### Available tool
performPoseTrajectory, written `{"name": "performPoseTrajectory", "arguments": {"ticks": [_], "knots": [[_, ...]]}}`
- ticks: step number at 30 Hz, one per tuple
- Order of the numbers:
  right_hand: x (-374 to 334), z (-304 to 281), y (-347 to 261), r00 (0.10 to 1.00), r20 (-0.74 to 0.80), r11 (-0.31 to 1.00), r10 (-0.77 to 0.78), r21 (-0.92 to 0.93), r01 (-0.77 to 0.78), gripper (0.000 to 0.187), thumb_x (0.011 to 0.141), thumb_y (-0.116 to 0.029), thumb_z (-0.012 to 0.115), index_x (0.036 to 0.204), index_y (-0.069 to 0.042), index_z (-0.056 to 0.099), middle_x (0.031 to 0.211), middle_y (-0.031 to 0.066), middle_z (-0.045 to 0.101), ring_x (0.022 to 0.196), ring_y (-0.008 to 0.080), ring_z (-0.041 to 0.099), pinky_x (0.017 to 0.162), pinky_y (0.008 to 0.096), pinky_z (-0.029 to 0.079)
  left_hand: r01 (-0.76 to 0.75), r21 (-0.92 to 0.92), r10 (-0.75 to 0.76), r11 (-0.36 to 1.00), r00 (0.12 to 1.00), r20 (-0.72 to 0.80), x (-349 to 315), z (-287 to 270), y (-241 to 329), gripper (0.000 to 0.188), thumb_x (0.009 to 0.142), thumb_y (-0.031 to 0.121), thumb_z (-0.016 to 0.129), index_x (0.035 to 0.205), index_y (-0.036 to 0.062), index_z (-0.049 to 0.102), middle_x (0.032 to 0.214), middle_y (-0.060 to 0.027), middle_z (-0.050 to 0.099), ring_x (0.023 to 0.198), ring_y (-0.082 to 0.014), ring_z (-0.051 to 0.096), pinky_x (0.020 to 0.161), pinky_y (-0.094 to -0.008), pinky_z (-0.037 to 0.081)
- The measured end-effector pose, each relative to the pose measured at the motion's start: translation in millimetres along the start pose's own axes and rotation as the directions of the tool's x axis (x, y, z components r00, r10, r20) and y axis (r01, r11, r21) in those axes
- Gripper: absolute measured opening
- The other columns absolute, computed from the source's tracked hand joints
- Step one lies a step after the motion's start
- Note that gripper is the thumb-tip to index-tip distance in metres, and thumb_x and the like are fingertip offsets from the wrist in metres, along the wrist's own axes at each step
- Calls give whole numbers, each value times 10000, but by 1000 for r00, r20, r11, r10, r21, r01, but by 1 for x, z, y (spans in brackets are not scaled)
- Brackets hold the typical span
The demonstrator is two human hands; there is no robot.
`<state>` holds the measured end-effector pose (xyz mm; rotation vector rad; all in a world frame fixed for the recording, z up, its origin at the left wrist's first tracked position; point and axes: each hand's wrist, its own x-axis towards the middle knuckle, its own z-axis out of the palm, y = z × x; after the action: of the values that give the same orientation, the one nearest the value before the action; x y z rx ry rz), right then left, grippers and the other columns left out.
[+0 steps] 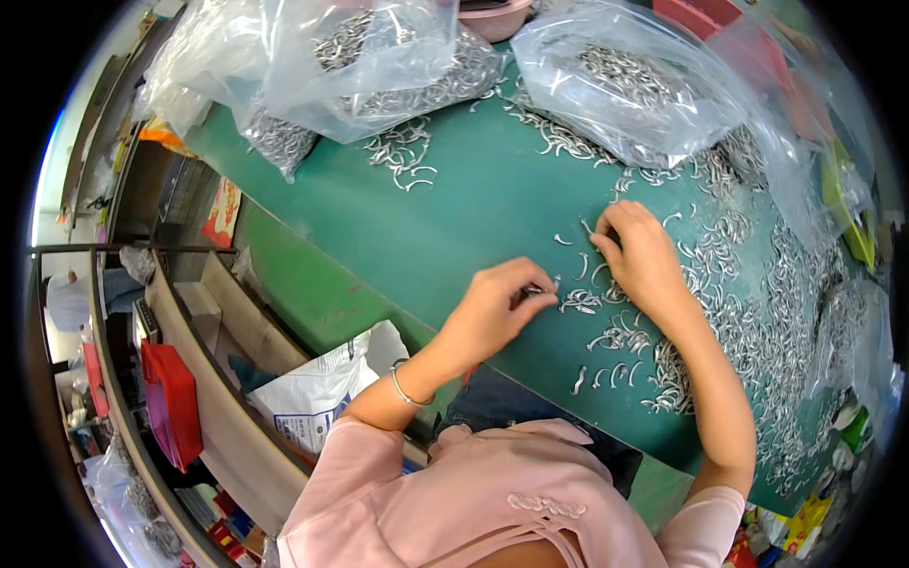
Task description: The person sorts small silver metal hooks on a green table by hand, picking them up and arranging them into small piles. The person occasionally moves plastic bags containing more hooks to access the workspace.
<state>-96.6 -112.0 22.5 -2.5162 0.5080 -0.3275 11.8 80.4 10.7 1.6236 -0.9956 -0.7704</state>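
One silver piece [586,227] — pinched by right fingers [609,220] — slants away leftward; left fingers [530,272] pinch more pieces [556,282].

Metal piece [587,228] in right hand [640,254]

On the flat green tabletop [407,241], at right, broad spread of small curved silvery metal pieces [791,322]; more between left bare hand [500,301] and right bare hand [646,254]. Along the far side, one bulging clear plastic bag [445,80] at left, another clear bag [696,109] at right, round pink basin [502,21] between and behind. Farther left, off the table, red plastic basket [187,407] beside long brown shelf boards [227,431].
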Motion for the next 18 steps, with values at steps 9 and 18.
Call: {"name": "performPoseTrajectory", "arguments": {"ticks": [9, 18], "knots": [[93, 40, -47, 994, 85, 753, -74, 658, 0, 280, 873, -72, 661, 1124, 42, 611, 962, 122, 667, 829, 173, 625, 770, 310, 511, -78, 93, 76, 993, 997, 35, -5, 12, 9, 101, 867, -26, 658, 966, -8, 665, 911, -95, 673, 720, -187, 619, 632, -295, 491], [-40, -12, -18, 921, 298, 951, -250, -103, 291, 578, 815, -276, 746, 1307, -35, 561, 1443, 182, 448, 1361, 395, 382, 1091, 495, 357, 173, -544, -148, 821, 985, 90, -5, -24, -5, 266, 957, -17, 549, 1219, -52, 582, 1129, -184, 674, 1004, -223, 667, 876, -325, 541]]}}
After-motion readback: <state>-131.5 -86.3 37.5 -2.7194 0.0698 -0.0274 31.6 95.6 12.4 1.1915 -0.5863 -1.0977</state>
